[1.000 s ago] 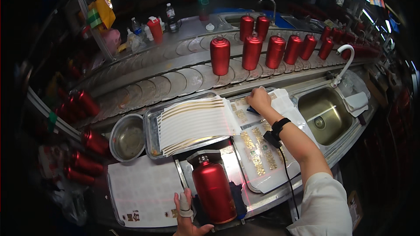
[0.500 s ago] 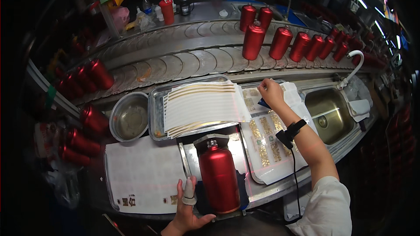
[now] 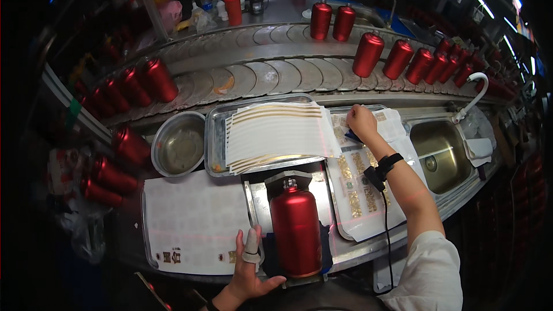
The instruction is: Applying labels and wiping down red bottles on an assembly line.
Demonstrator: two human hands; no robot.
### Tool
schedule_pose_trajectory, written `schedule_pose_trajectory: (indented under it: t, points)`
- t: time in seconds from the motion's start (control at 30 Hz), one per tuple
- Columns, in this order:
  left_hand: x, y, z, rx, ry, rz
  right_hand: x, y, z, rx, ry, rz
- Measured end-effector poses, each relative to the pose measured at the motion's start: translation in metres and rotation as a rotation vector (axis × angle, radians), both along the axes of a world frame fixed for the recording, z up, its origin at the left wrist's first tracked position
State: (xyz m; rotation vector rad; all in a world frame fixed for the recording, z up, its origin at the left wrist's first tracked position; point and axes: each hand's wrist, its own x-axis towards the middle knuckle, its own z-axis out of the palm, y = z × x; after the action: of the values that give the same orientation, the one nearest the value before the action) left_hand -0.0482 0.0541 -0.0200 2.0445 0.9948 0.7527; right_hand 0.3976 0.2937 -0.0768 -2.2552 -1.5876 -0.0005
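Observation:
A red metallic bottle (image 3: 295, 230) with a clear threaded neck lies tilted in a metal holder lined with dark blue cloth (image 3: 326, 247). Just left of its base, my left hand (image 3: 249, 270) is open, thumb and fingers spread, with a pale cover on one finger. My right hand (image 3: 362, 122) is closed over the far part of a white sheet of gold decals (image 3: 377, 226) on the right tray. A small dark blue piece (image 3: 352, 136) shows beneath that hand; whether the fingers grip it or a decal is hidden.
Striped white sheets (image 3: 276, 132) are stacked on a metal tray beside a metal bowl (image 3: 180, 144). Another white sheet (image 3: 196, 219) lies at left. Red bottles (image 3: 368, 55) stand on the conveyor (image 3: 259, 78) behind. A sink (image 3: 440, 164) is at right.
The view has shifted slightly. Bottles on the near conveyor lane have moved right, while those on the far lane have moved left. Both hands keep nearly the same pose.

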Motion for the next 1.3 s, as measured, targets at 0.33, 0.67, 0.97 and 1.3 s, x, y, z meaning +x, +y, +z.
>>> schedule_pose_trajectory:
  t: [0.33, 0.67, 0.97, 1.3]
  points:
    - [0.018, 0.007, 0.013, 0.049, 0.094, -0.138, 0.004, -0.03, 0.027, 0.082, -0.082, 0.077]
    - [0.032, 0.001, 0.017, 0.07, -0.008, -0.036, -0.002, -0.017, 0.0, -0.112, 0.071, -0.11]
    - [0.033, 0.007, 0.032, 0.134, -0.022, 0.01, -0.038, -0.094, 0.129, 0.009, -0.081, 0.386]
    - [0.025, 0.012, 0.05, 0.018, 0.016, 0.025, -0.162, -0.145, 0.261, -0.488, 0.046, 1.205]
